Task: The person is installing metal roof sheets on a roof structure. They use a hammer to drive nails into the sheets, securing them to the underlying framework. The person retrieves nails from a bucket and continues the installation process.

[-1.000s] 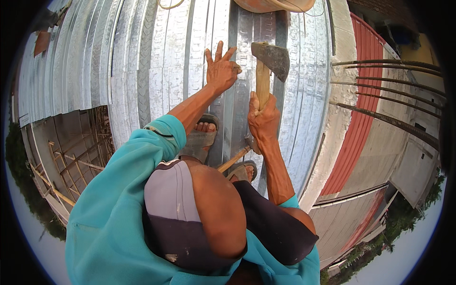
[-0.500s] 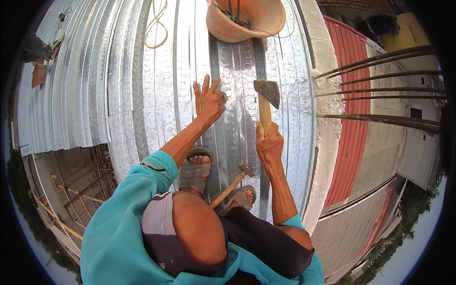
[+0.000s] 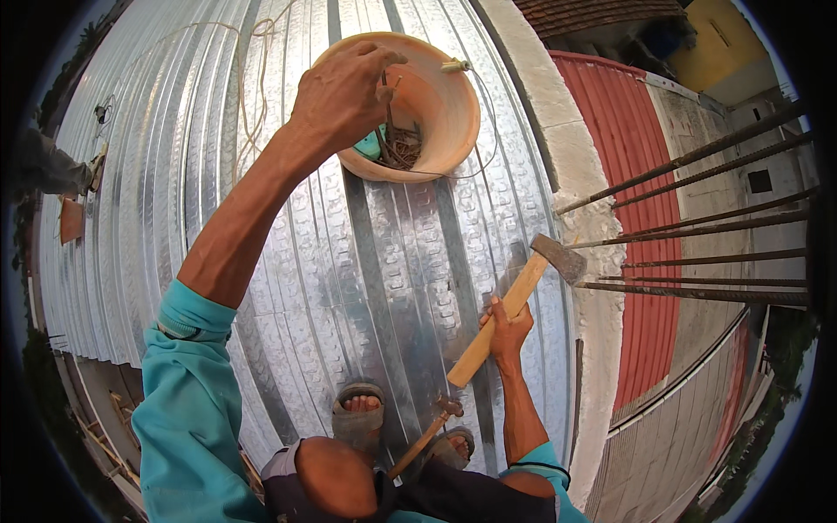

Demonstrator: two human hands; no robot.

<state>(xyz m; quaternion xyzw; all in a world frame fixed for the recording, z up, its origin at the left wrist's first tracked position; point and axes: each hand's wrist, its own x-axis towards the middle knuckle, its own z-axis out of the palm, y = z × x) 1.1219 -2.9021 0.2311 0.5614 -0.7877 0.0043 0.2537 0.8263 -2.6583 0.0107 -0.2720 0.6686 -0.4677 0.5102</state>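
My left hand (image 3: 344, 91) is over an orange bucket (image 3: 453, 122), its fingers closed around the upper part of a thin dark metal tool (image 3: 390, 126) that stands in the bucket. Below it lie a turquoise object (image 3: 370, 144) and a heap of small rusty pieces, perhaps nails. My right hand (image 3: 508, 329) grips a hatchet (image 3: 499, 324) midway along its wooden handle; the dark head points away to the right, near the concrete edge. Between my sandalled feet rests a hammer (image 3: 425, 443) with a wooden handle.
Ribbed metal decking (image 3: 288, 288) lies under me. Along the right runs a rough concrete ledge (image 3: 580, 174), with several rebar rods (image 3: 697, 235) sticking out over a red roof (image 3: 628, 148). Cord (image 3: 248, 113) lies left of the bucket. Another person's leg (image 3: 61, 166) shows far left.
My left hand has gone from hovering over the decking to the bucket and closed on the metal tool. The hatchet has tilted, its head now toward the right ledge. The view has shifted.
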